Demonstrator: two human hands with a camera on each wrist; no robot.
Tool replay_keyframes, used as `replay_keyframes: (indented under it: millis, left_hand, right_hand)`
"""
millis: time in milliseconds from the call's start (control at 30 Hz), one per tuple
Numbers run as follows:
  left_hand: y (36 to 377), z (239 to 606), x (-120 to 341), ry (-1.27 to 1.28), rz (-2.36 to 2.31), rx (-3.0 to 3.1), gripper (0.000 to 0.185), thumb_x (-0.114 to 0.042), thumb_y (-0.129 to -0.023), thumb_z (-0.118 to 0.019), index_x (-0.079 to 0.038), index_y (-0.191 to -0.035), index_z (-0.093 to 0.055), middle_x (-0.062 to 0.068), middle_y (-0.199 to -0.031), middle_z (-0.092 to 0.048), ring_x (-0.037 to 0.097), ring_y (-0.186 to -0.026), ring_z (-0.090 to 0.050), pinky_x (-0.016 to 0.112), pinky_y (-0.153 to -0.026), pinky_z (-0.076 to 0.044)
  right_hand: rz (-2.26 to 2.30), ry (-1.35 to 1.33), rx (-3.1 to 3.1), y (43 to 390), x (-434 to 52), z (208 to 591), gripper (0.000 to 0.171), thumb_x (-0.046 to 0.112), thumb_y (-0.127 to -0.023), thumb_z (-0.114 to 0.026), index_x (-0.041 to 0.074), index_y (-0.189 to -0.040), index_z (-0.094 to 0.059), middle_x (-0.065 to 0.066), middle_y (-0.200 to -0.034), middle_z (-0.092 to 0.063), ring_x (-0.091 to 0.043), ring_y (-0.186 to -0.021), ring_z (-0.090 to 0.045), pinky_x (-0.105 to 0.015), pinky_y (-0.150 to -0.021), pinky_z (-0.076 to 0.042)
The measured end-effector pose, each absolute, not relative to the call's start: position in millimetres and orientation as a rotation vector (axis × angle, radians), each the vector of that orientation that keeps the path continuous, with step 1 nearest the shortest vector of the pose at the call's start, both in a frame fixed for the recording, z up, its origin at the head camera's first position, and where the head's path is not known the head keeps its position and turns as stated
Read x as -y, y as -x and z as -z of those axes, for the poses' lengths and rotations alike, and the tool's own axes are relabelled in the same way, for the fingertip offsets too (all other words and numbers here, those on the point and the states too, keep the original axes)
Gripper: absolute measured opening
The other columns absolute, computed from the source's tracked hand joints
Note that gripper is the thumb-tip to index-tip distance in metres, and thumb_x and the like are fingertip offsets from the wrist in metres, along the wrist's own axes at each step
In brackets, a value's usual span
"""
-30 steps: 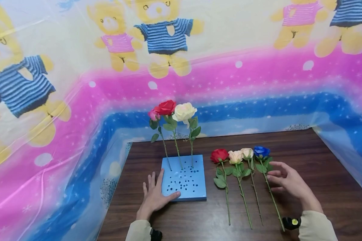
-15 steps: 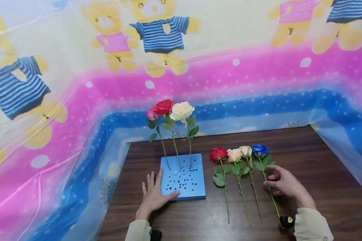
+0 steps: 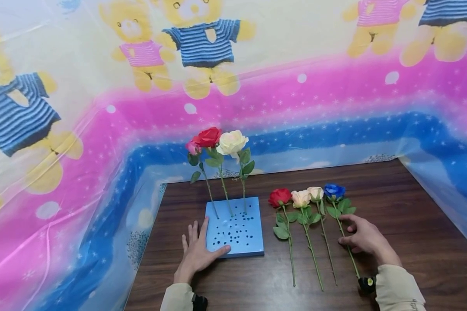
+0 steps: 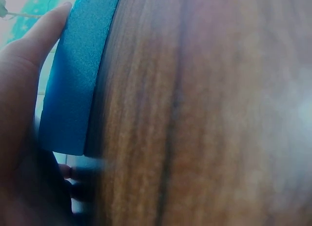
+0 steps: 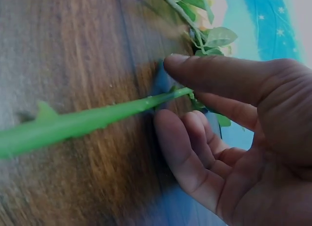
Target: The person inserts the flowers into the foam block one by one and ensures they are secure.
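Observation:
My left hand point(image 3: 198, 255) lies spread at the left side of a blue foam block point(image 3: 237, 250) dotted with holes, its thumb along the front edge. In the left wrist view the thumb lies against the block's side point(image 4: 80, 79). On the table, a blue rose point(image 3: 334, 191) has my right hand point(image 3: 367, 237) at its stem. The right wrist view shows that green stem point(image 5: 97, 117) passing between thumb and bent fingers, with a gap around it. A red rose point(image 3: 208, 137), a white rose point(image 3: 232, 143) and a pink rose point(image 3: 193, 147) stand upright in the block.
Left of the blue rose, another red rose point(image 3: 279, 197), a peach rose point(image 3: 301, 198) and a cream rose point(image 3: 315, 193) lie side by side on the dark wooden table point(image 3: 432, 233). A bear-print cloth point(image 3: 280, 103) hangs behind.
My right hand has moved left and in over the blue rose's stem, its thumb and fingers coming to either side of it. The left hand keeps its place at the block.

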State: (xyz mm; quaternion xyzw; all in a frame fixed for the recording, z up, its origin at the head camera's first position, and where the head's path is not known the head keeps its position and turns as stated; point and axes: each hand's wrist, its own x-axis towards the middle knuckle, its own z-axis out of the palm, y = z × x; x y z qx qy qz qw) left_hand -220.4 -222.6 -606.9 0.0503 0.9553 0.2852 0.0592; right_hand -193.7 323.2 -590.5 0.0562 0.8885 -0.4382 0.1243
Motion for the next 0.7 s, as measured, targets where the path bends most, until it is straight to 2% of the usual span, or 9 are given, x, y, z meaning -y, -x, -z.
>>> replay_keyframes:
  millis: [267,500,633,700]
  left_hand:
    - [219.2,605.1,222.6,-0.155,-0.859,-2.879,0.129,-0.079,-0.087,-0.08,-0.025,-0.182,-0.011,0.03,-0.184,-0.004,0.053,-0.17,0.005,0.081,-0.129,0.006]
    - [218.7,604.3,222.9,-0.156,-0.856,-2.878,0.128,-0.077,-0.087,-0.08,-0.025,-0.182,-0.012,0.03,-0.184,-0.004,0.053,-0.17,0.005,0.081,-0.129,0.007]
    - [219.2,603.9,222.8,-0.158,-0.856,-2.882,0.128,-0.077,-0.087,-0.08,-0.025,-0.182,-0.012,0.031,-0.184,-0.004,0.054,-0.17,0.005,0.081,-0.129,0.007]
    - [219.3,604.3,222.7,-0.161,-0.856,-2.883,0.128,-0.078,-0.087,-0.08,-0.024,-0.182,-0.012,0.031,-0.184,-0.004,0.054,-0.17,0.005,0.081,-0.129,0.007]
  right_hand:
    - [1.26,-0.197,-2.587,195.0,-319.9,589.5,0.077,0.0,-0.092,-0.088,0.0,-0.16,-0.051,-0.025,-0.121,-0.059,-0.027,-0.088,-0.071,-0.042,-0.066,-0.067]
    - [1.439,-0.128,-2.482,191.3,-325.3,585.4,0.075,-0.007,-0.096,-0.077,-0.006,-0.162,-0.042,-0.032,-0.125,-0.058,-0.031,-0.095,-0.072,-0.048,-0.071,-0.068]
    - [1.504,-0.102,-2.441,192.2,-330.6,582.9,0.076,-0.008,-0.098,-0.074,-0.008,-0.164,-0.036,-0.034,-0.124,-0.065,-0.033,-0.096,-0.075,-0.05,-0.072,-0.068]
    - [1.513,-0.105,-2.42,192.9,-333.2,583.9,0.077,-0.009,-0.1,-0.073,-0.009,-0.166,-0.033,-0.031,-0.12,-0.07,-0.032,-0.094,-0.076,-0.049,-0.072,-0.067]
